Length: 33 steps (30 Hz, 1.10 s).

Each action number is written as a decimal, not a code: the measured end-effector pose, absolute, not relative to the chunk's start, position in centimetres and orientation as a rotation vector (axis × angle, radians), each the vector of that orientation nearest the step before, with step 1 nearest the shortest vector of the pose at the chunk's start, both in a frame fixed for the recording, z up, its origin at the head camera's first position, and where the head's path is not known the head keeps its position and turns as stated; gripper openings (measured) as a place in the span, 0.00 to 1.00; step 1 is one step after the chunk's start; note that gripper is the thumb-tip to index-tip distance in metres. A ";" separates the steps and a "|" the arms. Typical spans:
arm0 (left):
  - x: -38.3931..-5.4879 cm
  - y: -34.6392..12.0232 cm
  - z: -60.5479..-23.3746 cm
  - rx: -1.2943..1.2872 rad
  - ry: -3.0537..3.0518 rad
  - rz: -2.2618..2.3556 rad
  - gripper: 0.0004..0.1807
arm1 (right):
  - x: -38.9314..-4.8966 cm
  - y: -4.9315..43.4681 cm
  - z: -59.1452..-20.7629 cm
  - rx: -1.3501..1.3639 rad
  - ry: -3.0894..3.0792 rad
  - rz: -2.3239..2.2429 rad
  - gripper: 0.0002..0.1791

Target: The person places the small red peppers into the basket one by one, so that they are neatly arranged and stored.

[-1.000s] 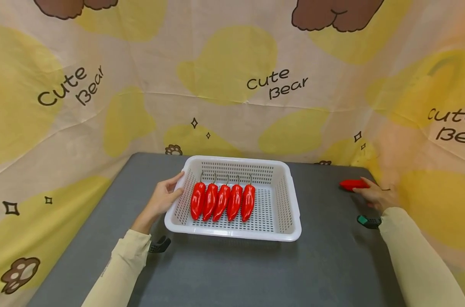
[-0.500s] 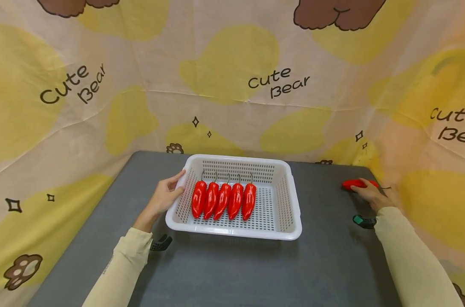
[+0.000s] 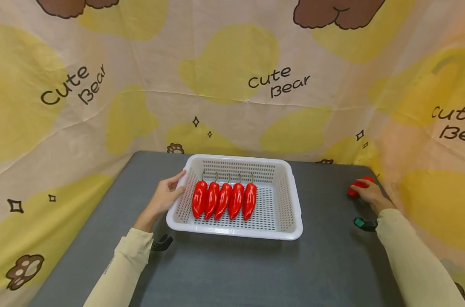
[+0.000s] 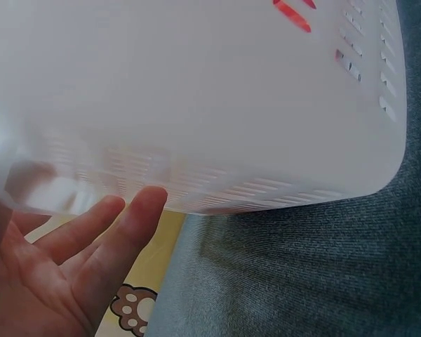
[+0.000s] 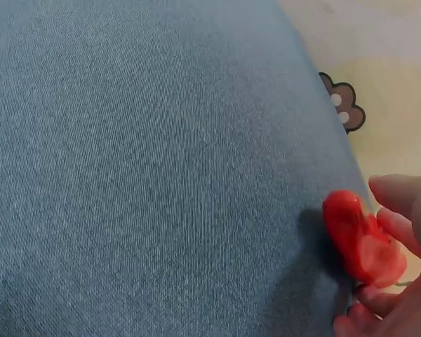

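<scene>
A white plastic basket point(image 3: 234, 236) with slotted walls stands in the middle of the grey table. Several glossy red peppers point(image 3: 224, 201) with thin stems lie in it side by side, filling its left part. My left hand point(image 3: 164, 197) holds the basket's left rim; the left wrist view shows fingers point(image 4: 137, 217) against the outer wall. Far to the right, my right hand point(image 3: 371, 195) grips another red pepper point(image 3: 353, 191) low over the table. In the right wrist view that pepper point(image 5: 354, 235) sits between thumb and fingers, its far part hidden by the hand.
The grey table point(image 3: 240, 273) ends at a printed cloth point(image 3: 232, 85) with bears and lettering, which hangs behind and along both sides. The right hand is close to the table's back right corner. A dark wrist device point(image 3: 365, 224) juts below the right sleeve.
The pepper at the right has turned from lying sideways to slanting, as the right hand's grip on it shifted. My left hand and the basket have kept their place.
</scene>
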<state>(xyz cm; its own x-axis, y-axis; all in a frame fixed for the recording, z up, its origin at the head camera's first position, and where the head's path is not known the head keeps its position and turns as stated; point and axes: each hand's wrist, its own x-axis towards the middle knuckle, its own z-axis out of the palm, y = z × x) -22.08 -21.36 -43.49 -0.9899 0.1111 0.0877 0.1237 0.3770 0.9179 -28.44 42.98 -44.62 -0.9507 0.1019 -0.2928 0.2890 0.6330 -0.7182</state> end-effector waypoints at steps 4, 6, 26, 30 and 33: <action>-22.1 -21.4 -43.5 -0.217 -2.589 -1.751 0.32 | -28.4 43.2 -44.8 0.311 2.654 -1.207 0.37; -22.0 -21.4 -43.5 -0.208 -2.585 -1.754 0.32 | -28.3 43.3 -44.9 0.300 2.661 -1.195 0.37; -22.0 -21.3 -43.8 -0.205 -2.580 -1.748 0.32 | -28.0 44.2 -44.6 0.194 2.589 -1.244 0.35; -22.0 -21.3 -43.7 -0.209 -2.592 -1.728 0.32 | -28.0 44.4 -44.5 0.143 2.596 -1.222 0.36; -22.0 -21.3 -43.6 -0.199 -2.601 -1.711 0.32 | -27.9 44.4 -44.4 0.110 2.619 -1.214 0.36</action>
<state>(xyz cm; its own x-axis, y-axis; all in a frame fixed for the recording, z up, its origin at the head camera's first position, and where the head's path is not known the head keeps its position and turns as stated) -22.03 -21.30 -43.65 -0.9916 0.0939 0.0884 0.1184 0.3902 0.9131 -27.91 44.43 -44.42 -0.9654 -0.0374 -0.2582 0.1729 0.6495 -0.7405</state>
